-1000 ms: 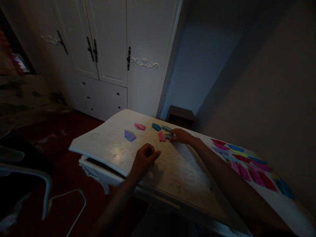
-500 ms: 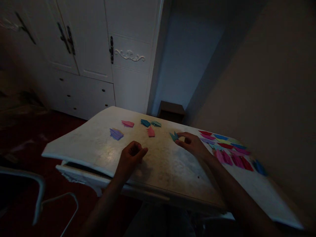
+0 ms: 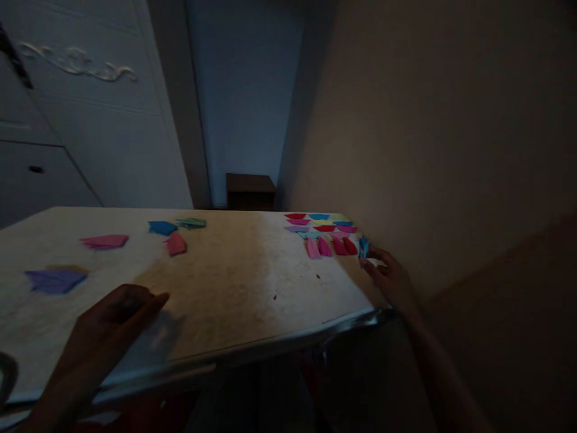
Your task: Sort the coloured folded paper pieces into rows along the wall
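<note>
My right hand (image 3: pixel 391 278) is at the table's right edge, thumb and fingers pinched at a blue-teal folded paper crane (image 3: pixel 363 246). This piece stands at the end of a row of upright pink and red paper cranes (image 3: pixel 345 246); whether two blue pieces overlap there I cannot tell. My left hand (image 3: pixel 119 313) hovers over the left part of the table, fingers curled against the thumb, with nothing visible in it. Nearest to it lie a purple paper crane (image 3: pixel 56 281), a pink one (image 3: pixel 106 242) and a coral one (image 3: pixel 176 243).
A blue paper crane (image 3: pixel 163 228) and a green one (image 3: pixel 192 223) lie farther back on the white table (image 3: pixel 234 282). Rows of flat coloured cranes (image 3: pixel 324 228) fill its far right corner. A wall (image 3: pixel 406 150) rises along the right; a white wardrobe (image 3: pixel 112 144) stands behind.
My right hand has carried the teal paper crane from mid-table to the right end of the row. The view has turned right. My left hand stays curled above the table.
</note>
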`<state>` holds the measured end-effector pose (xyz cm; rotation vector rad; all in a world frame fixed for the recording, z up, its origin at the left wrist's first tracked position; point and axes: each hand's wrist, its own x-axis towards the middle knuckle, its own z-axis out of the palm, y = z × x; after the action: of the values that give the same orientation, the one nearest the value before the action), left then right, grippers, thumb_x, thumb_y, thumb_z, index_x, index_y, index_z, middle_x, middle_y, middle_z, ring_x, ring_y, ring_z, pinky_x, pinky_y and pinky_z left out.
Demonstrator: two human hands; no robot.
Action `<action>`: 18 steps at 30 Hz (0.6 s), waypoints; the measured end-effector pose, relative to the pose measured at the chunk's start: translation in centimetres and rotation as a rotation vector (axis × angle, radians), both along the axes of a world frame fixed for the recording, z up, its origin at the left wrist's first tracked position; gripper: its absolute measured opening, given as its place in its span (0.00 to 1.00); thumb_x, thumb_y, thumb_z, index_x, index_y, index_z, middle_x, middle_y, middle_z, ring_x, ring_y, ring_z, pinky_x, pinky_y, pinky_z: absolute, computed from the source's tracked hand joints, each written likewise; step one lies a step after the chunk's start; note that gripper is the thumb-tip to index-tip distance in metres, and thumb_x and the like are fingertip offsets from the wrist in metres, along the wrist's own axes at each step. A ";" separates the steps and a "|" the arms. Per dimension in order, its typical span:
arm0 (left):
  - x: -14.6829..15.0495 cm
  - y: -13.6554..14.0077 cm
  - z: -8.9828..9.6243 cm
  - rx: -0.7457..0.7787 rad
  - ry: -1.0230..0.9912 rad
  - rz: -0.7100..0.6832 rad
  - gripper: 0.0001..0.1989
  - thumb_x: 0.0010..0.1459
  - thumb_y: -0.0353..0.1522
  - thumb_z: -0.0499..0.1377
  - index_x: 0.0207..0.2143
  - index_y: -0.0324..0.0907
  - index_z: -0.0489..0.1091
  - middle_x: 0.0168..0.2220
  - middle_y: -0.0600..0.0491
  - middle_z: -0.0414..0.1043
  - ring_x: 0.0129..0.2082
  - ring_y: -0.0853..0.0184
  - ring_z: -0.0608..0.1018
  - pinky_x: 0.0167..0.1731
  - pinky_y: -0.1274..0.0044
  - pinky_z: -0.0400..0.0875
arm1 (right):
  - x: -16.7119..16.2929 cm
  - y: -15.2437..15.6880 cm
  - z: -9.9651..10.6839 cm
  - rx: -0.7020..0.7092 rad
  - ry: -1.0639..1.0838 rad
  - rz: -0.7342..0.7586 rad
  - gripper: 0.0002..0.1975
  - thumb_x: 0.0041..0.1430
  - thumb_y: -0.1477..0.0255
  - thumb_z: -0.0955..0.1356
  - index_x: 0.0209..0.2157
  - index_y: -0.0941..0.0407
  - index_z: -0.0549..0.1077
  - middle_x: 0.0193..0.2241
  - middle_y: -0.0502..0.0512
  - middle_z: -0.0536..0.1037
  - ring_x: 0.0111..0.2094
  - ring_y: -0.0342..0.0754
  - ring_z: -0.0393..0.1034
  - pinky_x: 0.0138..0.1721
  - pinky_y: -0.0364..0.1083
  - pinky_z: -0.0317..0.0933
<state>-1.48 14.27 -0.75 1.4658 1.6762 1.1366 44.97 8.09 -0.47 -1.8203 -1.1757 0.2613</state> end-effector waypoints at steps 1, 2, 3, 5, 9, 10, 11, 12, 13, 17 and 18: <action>0.5 0.0 0.1 -0.019 -0.015 0.030 0.18 0.42 0.52 0.65 0.23 0.48 0.69 0.21 0.62 0.70 0.22 0.68 0.70 0.19 0.81 0.60 | 1.3 -0.4 -0.2 0.000 -0.016 -0.052 0.31 0.51 0.51 0.68 0.50 0.57 0.71 0.45 0.64 0.77 0.29 0.48 0.71 0.22 0.43 0.61; 1.1 0.1 0.2 -0.037 -0.037 0.062 0.18 0.43 0.52 0.64 0.23 0.49 0.69 0.20 0.63 0.69 0.21 0.69 0.69 0.18 0.81 0.60 | 2.3 -0.6 -0.4 -0.013 -0.030 -0.089 0.30 0.51 0.51 0.67 0.49 0.57 0.71 0.43 0.64 0.77 0.30 0.49 0.72 0.23 0.44 0.62; 1.9 0.2 0.2 -0.051 -0.063 0.081 0.18 0.44 0.51 0.64 0.23 0.49 0.68 0.20 0.63 0.68 0.20 0.70 0.68 0.18 0.82 0.59 | 3.3 -0.8 -0.7 -0.035 -0.046 -0.111 0.30 0.52 0.51 0.67 0.49 0.58 0.71 0.41 0.64 0.78 0.31 0.51 0.73 0.25 0.46 0.64; 3.6 0.4 0.1 -0.058 -0.115 0.040 0.19 0.41 0.51 0.66 0.22 0.48 0.68 0.20 0.62 0.68 0.21 0.70 0.68 0.19 0.81 0.60 | 4.6 -0.9 -1.1 -0.099 -0.110 -0.140 0.29 0.53 0.53 0.66 0.50 0.58 0.71 0.39 0.63 0.79 0.33 0.53 0.74 0.30 0.48 0.66; 7.0 0.6 -0.5 -0.031 -0.111 -0.155 0.19 0.40 0.49 0.67 0.21 0.45 0.68 0.21 0.60 0.68 0.24 0.69 0.70 0.22 0.80 0.61 | 5.4 -0.4 -1.7 -0.267 -0.386 -0.171 0.19 0.58 0.61 0.65 0.45 0.60 0.73 0.40 0.67 0.79 0.40 0.56 0.75 0.39 0.49 0.65; 7.5 0.6 -0.6 -0.038 -0.095 -0.189 0.19 0.41 0.49 0.66 0.21 0.45 0.67 0.21 0.59 0.68 0.24 0.69 0.69 0.23 0.80 0.61 | 5.4 -0.3 -1.8 -0.307 -0.446 -0.181 0.18 0.60 0.63 0.65 0.44 0.60 0.74 0.40 0.68 0.78 0.41 0.56 0.74 0.39 0.49 0.64; 7.9 0.6 -0.8 -0.052 -0.070 -0.224 0.19 0.42 0.50 0.65 0.21 0.45 0.67 0.21 0.59 0.68 0.23 0.68 0.69 0.23 0.80 0.61 | 5.3 -0.1 -1.9 -0.346 -0.496 -0.198 0.17 0.61 0.64 0.64 0.44 0.61 0.74 0.40 0.69 0.78 0.41 0.56 0.74 0.38 0.48 0.64; 8.1 0.6 -1.0 -0.071 -0.041 -0.260 0.20 0.42 0.51 0.65 0.20 0.45 0.67 0.21 0.59 0.68 0.23 0.68 0.70 0.22 0.79 0.61 | 5.2 0.0 -2.0 -0.382 -0.532 -0.226 0.17 0.61 0.64 0.64 0.43 0.61 0.74 0.41 0.69 0.77 0.40 0.56 0.74 0.37 0.48 0.63; 8.2 0.7 -1.1 -0.087 -0.009 -0.291 0.21 0.41 0.52 0.64 0.20 0.45 0.67 0.21 0.58 0.68 0.23 0.67 0.70 0.23 0.78 0.62 | 5.1 0.0 -2.0 -0.415 -0.559 -0.258 0.16 0.62 0.64 0.63 0.43 0.61 0.73 0.41 0.69 0.77 0.39 0.55 0.74 0.36 0.47 0.63; 7.7 0.9 -1.2 -0.150 0.081 -0.317 0.21 0.41 0.54 0.62 0.22 0.46 0.68 0.22 0.57 0.71 0.25 0.65 0.73 0.25 0.77 0.65 | 4.6 0.2 -2.0 -0.487 -0.606 -0.341 0.16 0.63 0.63 0.63 0.44 0.60 0.73 0.41 0.65 0.75 0.37 0.52 0.73 0.35 0.45 0.61; 7.5 1.0 -1.2 -0.164 0.081 -0.302 0.21 0.41 0.54 0.62 0.23 0.46 0.68 0.23 0.58 0.71 0.26 0.65 0.73 0.26 0.76 0.65 | 4.4 0.2 -1.9 -0.495 -0.605 -0.347 0.16 0.63 0.63 0.63 0.44 0.60 0.73 0.41 0.65 0.75 0.37 0.51 0.72 0.35 0.45 0.61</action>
<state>6.07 15.27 -1.98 1.6103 1.4984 0.7686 49.40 8.29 -2.39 -2.6177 -1.2279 -0.2435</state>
